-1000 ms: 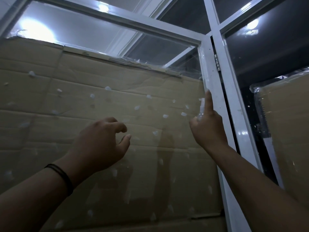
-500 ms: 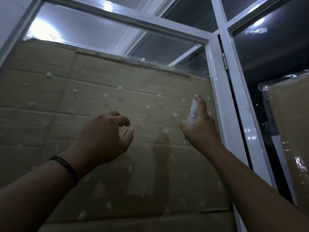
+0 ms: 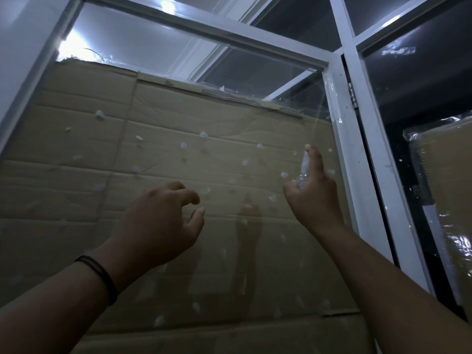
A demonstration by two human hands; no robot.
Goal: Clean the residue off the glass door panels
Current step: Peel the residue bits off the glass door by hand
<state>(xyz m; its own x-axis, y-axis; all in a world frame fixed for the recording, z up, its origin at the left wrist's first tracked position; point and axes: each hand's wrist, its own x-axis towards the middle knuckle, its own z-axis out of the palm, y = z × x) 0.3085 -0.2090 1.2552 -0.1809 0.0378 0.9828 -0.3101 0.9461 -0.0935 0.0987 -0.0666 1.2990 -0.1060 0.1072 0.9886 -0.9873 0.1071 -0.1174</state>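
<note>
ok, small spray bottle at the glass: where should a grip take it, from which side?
Around the clear body of the spray bottle, from the side facing away from the glass door panel. It stands upright with its nozzle on top, so a forefinger can rest there, as the right hand does.

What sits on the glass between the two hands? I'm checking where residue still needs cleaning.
In the head view, white residue spots dot the glass panel between the left hand and the right hand, with brown cardboard behind it.

Bare forearms, no sleeves; a thin black band [image 3: 102, 279] (doubled, it seems) circles the left wrist.
</note>
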